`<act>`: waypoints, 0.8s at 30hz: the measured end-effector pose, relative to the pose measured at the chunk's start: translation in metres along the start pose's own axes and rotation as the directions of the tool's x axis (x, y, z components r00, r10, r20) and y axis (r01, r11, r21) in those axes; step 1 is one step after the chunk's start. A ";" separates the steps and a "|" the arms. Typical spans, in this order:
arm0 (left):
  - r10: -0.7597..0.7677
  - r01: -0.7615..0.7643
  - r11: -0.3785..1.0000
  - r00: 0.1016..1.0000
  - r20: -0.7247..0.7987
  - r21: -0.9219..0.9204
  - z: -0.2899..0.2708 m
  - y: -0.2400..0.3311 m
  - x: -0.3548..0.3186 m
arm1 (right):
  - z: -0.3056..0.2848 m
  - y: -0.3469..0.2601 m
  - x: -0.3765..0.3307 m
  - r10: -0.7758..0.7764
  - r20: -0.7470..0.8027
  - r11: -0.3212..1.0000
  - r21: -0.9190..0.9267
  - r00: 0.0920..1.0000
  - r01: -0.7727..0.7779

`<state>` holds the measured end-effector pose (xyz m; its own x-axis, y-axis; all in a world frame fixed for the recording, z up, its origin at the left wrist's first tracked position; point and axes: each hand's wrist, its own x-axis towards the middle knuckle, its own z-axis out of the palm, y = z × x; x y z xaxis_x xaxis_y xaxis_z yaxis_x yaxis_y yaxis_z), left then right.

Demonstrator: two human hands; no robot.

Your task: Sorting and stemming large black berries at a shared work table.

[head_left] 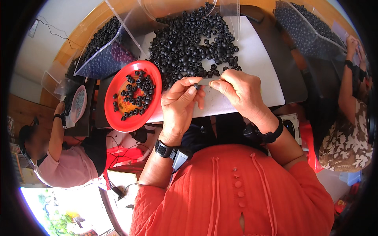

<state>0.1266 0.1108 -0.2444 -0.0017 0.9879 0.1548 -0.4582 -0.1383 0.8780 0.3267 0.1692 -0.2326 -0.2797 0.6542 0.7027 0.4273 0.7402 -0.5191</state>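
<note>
**Both hands pinching small black part over worktop, sorting mostly still ahead**

Far left of frame: another person in a pink top is sitting at a separate dark tray, not part of this work. Upper left: a clear plastic bin (pixel 103 49) is leaning, loaded with black beads.

Left of centre: a red plate (pixel 118 112) is sitting on the worktop (pixel 260 67), holding a modest scatter of black beads, maybe a few dozen. Judging by that, only a small share looks processed.

Centre: the left hand (pixel 179 104) is curling in, thumb and forefinger closed on a small black bead (pixel 195 85) at the fingertips; the other fingers are folded loosely. The bead is sitting right between the two hands, just below the big pile.

Upper centre: the pile of black beads (pixel 193 43) is spreading wide over the white surface, far bigger than the plate's share, so most of the work looks left.

Right of centre: the right hand (pixel 242 92) is pinching a thin grey strip (pixel 208 82), its tip meeting the bead; the fingers are closed tight on it.

Upper right: a second clear bin (pixel 305 25) of beads; far right, another person's arm in a patterned top.
</note>
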 end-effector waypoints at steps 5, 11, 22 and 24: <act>0.061 -0.060 0.997 0.998 -0.006 0.046 0.003 -0.001 -0.001 | 0.000 0.001 -0.002 -0.015 0.000 1.000 -0.011 1.000 0.015; 0.044 -0.044 0.999 0.999 0.013 0.015 0.002 0.000 -0.001 | -0.003 -0.002 -0.002 0.003 0.027 1.000 -0.006 1.000 -0.003; 0.041 -0.041 0.999 0.999 0.014 -0.010 0.001 0.000 -0.002 | 0.000 0.001 -0.002 -0.031 0.010 0.999 -0.032 0.999 0.031; 0.045 -0.045 0.999 0.999 0.010 -0.011 0.002 0.000 -0.002 | 0.000 0.001 -0.003 -0.047 0.005 0.998 -0.041 0.999 0.047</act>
<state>0.1285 0.1088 -0.2443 -0.0132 0.9800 0.1986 -0.4670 -0.1817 0.8654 0.3277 0.1687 -0.2353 -0.3041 0.6196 0.7236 0.4483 0.7633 -0.4652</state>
